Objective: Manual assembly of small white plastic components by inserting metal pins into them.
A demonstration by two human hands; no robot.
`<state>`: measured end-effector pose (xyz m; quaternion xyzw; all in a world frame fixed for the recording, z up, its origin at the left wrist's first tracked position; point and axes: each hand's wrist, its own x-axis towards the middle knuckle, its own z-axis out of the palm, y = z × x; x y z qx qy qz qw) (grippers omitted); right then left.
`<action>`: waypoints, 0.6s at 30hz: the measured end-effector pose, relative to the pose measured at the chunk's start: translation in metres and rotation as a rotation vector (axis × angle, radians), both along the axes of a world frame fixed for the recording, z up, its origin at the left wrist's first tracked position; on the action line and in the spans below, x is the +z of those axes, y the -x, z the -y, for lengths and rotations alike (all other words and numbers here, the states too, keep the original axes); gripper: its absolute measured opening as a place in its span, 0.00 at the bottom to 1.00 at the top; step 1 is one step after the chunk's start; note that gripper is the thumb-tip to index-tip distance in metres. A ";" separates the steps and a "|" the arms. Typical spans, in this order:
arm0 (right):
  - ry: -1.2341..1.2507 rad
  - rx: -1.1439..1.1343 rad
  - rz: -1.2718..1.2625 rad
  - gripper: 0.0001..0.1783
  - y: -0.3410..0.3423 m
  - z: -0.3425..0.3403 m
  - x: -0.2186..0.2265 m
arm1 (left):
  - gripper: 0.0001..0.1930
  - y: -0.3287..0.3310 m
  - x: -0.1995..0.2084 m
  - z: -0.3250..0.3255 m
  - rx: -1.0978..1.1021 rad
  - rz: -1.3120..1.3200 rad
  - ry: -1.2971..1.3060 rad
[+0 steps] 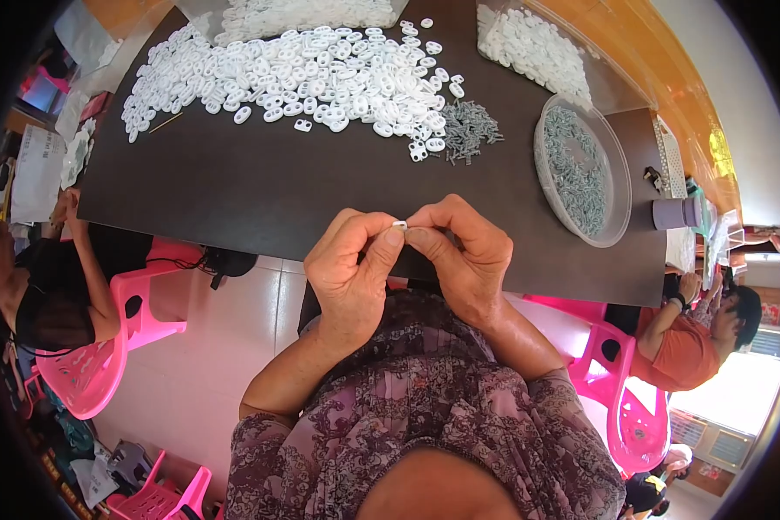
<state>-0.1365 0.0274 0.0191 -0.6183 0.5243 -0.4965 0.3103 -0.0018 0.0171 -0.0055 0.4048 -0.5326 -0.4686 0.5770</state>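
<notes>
Close to the table's near edge, my left hand [352, 270] and my right hand [468, 262] meet fingertip to fingertip. Both pinch one small white plastic piece [399, 224] between thumbs and forefingers; the fingers hide most of it. Beyond them spreads a large heap of white oval plastic pieces [321, 74], many showing two holes. At its right end lies a small pile of short grey pins [468, 130]. A few white pieces [419, 149] sit beside these pins, apparently with pins in or against them.
A round clear tub [617, 186] of grey pins stands at the right. Clear bins of white pieces [533, 48] line the far side. A thin brass-coloured stick [165, 123] lies left; a grey-purple cup [674, 213] stands right. People sit on pink chairs [117, 347] both sides.
</notes>
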 end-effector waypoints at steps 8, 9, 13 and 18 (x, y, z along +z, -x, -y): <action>0.045 -0.012 -0.068 0.03 -0.003 -0.001 -0.004 | 0.05 -0.005 -0.003 0.002 -0.043 0.082 0.041; 0.035 -0.011 -0.053 0.03 -0.003 0.000 -0.004 | 0.05 -0.004 -0.004 0.002 -0.047 0.039 0.019; -0.021 -0.001 -0.046 0.05 0.002 0.002 -0.002 | 0.05 -0.002 -0.004 0.005 -0.074 -0.027 -0.041; -0.095 -0.041 -0.113 0.10 0.018 0.008 0.005 | 0.05 -0.003 -0.005 0.008 -0.122 -0.193 -0.188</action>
